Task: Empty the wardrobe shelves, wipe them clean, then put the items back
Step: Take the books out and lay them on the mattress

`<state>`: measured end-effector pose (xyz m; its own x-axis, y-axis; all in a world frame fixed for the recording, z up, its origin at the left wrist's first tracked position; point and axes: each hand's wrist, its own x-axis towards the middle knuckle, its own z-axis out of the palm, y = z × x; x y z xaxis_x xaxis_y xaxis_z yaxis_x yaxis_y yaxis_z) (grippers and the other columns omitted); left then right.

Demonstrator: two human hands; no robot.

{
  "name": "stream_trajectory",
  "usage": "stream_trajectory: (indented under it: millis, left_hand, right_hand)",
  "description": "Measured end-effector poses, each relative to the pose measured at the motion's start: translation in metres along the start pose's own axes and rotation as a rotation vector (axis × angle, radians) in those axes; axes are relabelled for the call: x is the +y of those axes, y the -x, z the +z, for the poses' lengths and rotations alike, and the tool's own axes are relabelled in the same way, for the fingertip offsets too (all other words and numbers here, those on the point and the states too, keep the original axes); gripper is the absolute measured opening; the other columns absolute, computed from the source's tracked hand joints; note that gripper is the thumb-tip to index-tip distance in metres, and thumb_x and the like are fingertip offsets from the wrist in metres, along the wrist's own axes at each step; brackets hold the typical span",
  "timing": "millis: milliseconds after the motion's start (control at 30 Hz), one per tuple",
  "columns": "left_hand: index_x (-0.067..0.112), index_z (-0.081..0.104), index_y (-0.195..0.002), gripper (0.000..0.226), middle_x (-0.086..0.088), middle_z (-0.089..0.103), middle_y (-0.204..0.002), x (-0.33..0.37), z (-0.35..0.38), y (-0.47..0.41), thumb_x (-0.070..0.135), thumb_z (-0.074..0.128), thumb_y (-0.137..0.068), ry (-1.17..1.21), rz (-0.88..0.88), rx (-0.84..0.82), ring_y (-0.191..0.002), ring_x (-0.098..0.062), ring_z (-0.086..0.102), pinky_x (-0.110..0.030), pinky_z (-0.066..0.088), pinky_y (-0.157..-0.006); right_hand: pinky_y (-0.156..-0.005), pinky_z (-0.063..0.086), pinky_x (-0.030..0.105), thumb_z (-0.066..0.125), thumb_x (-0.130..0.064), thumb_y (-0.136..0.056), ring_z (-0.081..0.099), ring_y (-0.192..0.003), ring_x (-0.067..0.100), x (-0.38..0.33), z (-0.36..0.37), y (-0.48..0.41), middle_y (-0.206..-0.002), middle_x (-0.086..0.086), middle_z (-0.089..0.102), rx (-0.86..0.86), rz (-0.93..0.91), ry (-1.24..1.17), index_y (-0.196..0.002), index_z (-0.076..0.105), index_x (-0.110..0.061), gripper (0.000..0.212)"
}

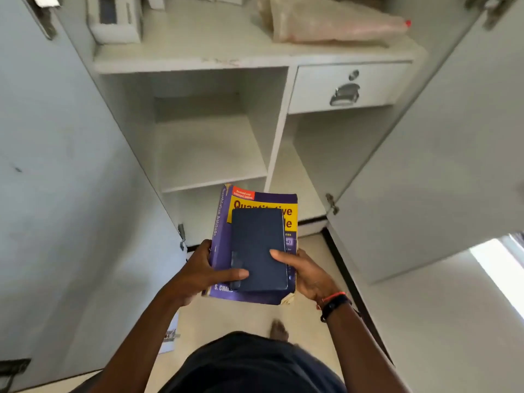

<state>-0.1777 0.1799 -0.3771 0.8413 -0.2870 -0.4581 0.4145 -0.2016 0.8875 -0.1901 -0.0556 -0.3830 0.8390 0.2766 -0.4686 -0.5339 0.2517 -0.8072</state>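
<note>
I hold a thick purple and yellow book [224, 222] flat in front of the open wardrobe, with a dark blue notebook [258, 245] lying on top of it. My left hand [207, 273] grips the book's left edge, thumb pressed on the notebook. My right hand [303, 273] grips the right edge, thumb on the notebook too. Behind the books, the lower left shelf [212, 177] of the wardrobe is bare. The upper shelf [192, 61] carries a white box [116, 21] and a clear plastic bag [334, 24].
Both wardrobe doors stand open, left door [65, 180] and right door [439, 165]. A closed drawer [346, 86] with a metal handle sits at upper right. Papers [170, 336] lie on the floor by the left door. My bare foot [279, 330] is below.
</note>
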Motion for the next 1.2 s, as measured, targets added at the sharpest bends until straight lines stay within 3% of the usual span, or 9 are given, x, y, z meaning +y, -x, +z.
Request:
stream_trajectory:
  millis: [100,267,367,533,633,733,1000,1100,1200]
  left_hand:
    - [0.029,0.049,-0.116,0.104,0.015,0.069,-0.103,-0.016,-0.012,0.009,0.063,0.091,-0.028,-0.031,-0.022,-0.146,-0.095,-0.010,0.069,-0.031,0.060,-0.070]
    - [0.021,0.053,-0.114,0.051,0.005,0.069,-0.103,-0.040,-0.023,0.028,0.015,0.083,-0.074,-0.152,-0.087,-0.351,-0.088,-0.006,0.070,-0.027,0.059,-0.073]
    - [0.016,0.050,-0.127,0.064,0.000,0.068,-0.117,-0.053,-0.024,0.039,0.016,0.084,-0.073,-0.186,-0.120,-0.474,-0.107,-0.017,0.066,-0.035,0.057,-0.086]
    - [0.021,0.050,-0.122,0.081,0.004,0.066,-0.113,-0.065,-0.002,0.047,0.038,0.095,-0.056,-0.427,-0.096,-0.600,-0.104,-0.018,0.066,-0.041,0.060,-0.080]
    - [0.025,0.043,-0.123,0.091,0.009,0.058,-0.114,-0.069,0.021,0.058,0.045,0.095,-0.051,-0.584,-0.049,-0.647,-0.104,-0.013,0.061,-0.029,0.059,-0.070]
    - [0.024,0.041,-0.124,0.092,0.010,0.056,-0.115,-0.079,0.046,0.075,0.046,0.094,-0.051,-0.698,-0.004,-0.708,-0.103,-0.010,0.059,-0.020,0.054,-0.066]
    - [0.031,0.046,-0.131,0.082,0.018,0.058,-0.127,-0.143,0.147,0.158,0.052,0.085,-0.062,-0.898,0.055,-1.158,-0.110,0.004,0.059,-0.025,0.050,-0.094]
    - [0.024,0.038,-0.143,0.087,0.015,0.042,-0.140,-0.195,0.187,0.220,0.059,0.075,-0.073,-1.064,0.176,-1.346,-0.127,-0.007,0.048,-0.028,0.039,-0.106]
    - [0.017,0.026,-0.151,0.084,-0.002,0.032,-0.153,-0.245,0.211,0.281,0.045,0.069,-0.086,-1.196,0.281,-1.481,-0.139,-0.020,0.037,-0.032,0.032,-0.112]
  right_hand:
    - [-0.090,0.056,0.041,0.090,-0.042,-0.059,0.063,-0.115,0.032,0.041,0.024,0.021,-0.129,0.014,0.063,0.116,-0.009,-0.209,-0.131,0.056,-0.012,0.086]
    - [-0.080,0.058,0.039,0.095,-0.044,-0.048,0.066,-0.108,0.031,0.104,0.058,0.063,-0.123,0.014,0.067,0.321,-0.024,-0.343,-0.126,0.058,-0.014,0.091]
    - [-0.084,0.057,0.041,0.094,-0.045,-0.050,0.065,-0.112,0.032,0.134,0.073,0.089,-0.124,0.014,0.066,0.421,-0.027,-0.382,-0.129,0.056,-0.014,0.093]
    - [-0.094,0.053,0.049,0.089,-0.045,-0.060,0.061,-0.117,0.034,0.179,0.090,0.131,-0.128,0.013,0.064,0.557,-0.096,-0.510,-0.133,0.052,-0.015,0.087]
    - [-0.096,0.052,0.049,0.081,-0.027,-0.074,0.060,-0.117,0.036,0.203,0.097,0.153,-0.127,0.014,0.065,0.648,-0.115,-0.557,-0.131,0.056,-0.012,0.064]
    - [-0.096,0.051,0.049,0.079,-0.021,-0.076,0.059,-0.118,0.038,0.234,0.109,0.179,-0.128,0.018,0.063,0.743,-0.146,-0.686,-0.132,0.055,-0.007,0.063]
    - [-0.085,0.056,0.042,0.077,-0.021,-0.074,0.063,-0.111,0.036,0.350,0.164,0.293,-0.124,0.021,0.064,1.148,-0.278,-1.063,-0.129,0.057,-0.002,0.061]
    - [-0.078,0.057,0.040,0.077,-0.017,-0.074,0.068,-0.101,0.033,0.412,0.207,0.347,-0.120,0.020,0.067,1.304,-0.352,-1.275,-0.128,0.058,-0.001,0.060]
    - [-0.080,0.058,0.045,0.074,-0.007,-0.074,0.068,-0.093,0.033,0.477,0.250,0.388,-0.110,0.018,0.070,1.490,-0.439,-1.445,-0.121,0.060,-0.004,0.049]
